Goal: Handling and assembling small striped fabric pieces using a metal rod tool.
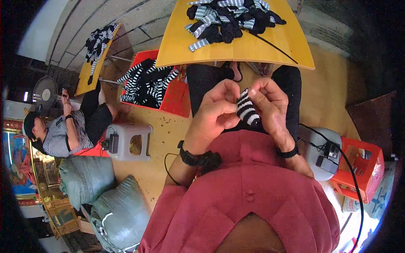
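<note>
Over my lap, a small black-and-white striped knit piece [247, 110] hangs between my hands, its dark rounded end pointing down. The fingers of my left hand [215, 107] are curled and pressed to its left edge near the top. On the other side my right hand [272, 105] pinches its upper edge between thumb and fingers. Ahead of me, a pile of striped and fuzzy black knit pieces [230, 21] covers part of the yellow table [249, 55]. A thin black rod [274, 47] lies from the pile toward the table's near right corner.
Left of my knees, a red bin [181, 101] holds many striped knit pieces [149, 84]. Another person [63, 130] sits at far left by a second table [86, 76]. Grey stools [130, 141], stuffed sacks [120, 215], a red stool [363, 168] and a black cable [352, 173] surround me.
</note>
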A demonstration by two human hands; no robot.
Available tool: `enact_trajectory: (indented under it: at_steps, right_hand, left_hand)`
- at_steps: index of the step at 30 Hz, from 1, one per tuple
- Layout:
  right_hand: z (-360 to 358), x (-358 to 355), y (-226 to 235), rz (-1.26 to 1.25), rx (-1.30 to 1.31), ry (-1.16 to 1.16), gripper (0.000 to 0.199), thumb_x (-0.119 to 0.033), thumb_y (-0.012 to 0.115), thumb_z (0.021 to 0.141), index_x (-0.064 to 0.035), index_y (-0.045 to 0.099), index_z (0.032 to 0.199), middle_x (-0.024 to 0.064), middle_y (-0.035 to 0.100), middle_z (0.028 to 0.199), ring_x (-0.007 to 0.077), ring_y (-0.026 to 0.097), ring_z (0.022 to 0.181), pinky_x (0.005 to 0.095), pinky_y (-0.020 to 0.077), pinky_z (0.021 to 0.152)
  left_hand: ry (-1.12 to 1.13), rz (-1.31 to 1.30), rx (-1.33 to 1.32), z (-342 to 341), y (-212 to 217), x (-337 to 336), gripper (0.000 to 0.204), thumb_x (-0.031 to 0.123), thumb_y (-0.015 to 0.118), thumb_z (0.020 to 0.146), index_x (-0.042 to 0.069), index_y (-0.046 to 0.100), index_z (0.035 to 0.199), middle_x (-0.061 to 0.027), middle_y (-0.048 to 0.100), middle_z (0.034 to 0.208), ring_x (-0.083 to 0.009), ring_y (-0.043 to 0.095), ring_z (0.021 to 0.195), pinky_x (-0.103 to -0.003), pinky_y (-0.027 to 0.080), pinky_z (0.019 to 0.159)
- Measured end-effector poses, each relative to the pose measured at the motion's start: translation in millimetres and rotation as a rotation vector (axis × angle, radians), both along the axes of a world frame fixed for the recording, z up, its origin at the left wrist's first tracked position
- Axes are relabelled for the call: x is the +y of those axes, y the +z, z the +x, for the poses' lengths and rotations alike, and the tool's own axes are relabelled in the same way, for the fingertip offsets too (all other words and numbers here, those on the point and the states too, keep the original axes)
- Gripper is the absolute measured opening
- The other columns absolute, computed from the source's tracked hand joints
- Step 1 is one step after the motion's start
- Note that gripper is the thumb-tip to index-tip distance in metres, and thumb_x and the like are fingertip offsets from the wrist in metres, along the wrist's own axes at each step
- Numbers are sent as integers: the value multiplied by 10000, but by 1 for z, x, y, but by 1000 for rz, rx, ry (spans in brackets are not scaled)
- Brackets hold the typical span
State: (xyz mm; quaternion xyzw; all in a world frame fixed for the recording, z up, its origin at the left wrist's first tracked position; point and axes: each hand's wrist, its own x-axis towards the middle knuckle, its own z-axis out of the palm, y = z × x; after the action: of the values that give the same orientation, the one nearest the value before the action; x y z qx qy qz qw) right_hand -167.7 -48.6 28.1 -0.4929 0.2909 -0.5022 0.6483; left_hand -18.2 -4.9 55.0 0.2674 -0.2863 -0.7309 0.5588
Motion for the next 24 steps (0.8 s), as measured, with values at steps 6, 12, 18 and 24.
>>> enact_trajectory:
  at_steps: [6, 12, 18, 24]
  right_hand:
    - [-4, 6, 9, 87, -187, 65, 60, -92, 537, 887, -42, 506, 899, 6, 501, 598, 64, 396, 392, 197, 279, 343]
    - [-11, 19, 17, 266, -290, 308, 53, -84, 536, 885, -39, 507, 887, 7, 498, 597, 65, 394, 386, 198, 275, 340]
    - [1, 10, 2, -80, 40, -53, 41, -67, 548, 879, -38, 520, 878, -12, 517, 632, 40, 425, 480, 184, 316, 408]
    - [2, 10, 4, 25, 20, -15, 51, -81, 562, 877, -38, 539, 890, -9, 537, 664, 33, 441, 520, 179, 354, 444]
  left_hand:
    - [321, -174, -426, 0, -10, -4, 201, -58, 615, 739, 32, 537, 901, -23, 583, 738, -63, 498, 547, -182, 367, 449]
    - [568, -292, -714, -4, -12, 1, 140, -69, 618, 741, 21, 573, 838, -13, 610, 783, -77, 582, 714, -206, 467, 664]
    - [491, -199, -399, -2, -17, -1, 145, -72, 604, 744, 25, 575, 848, -20, 600, 849, -93, 571, 795, -220, 454, 734]
    - [252, -219, -27, 1, -14, -6, 312, -71, 525, 748, 68, 402, 999, -88, 571, 864, -151, 558, 821, -270, 439, 754]
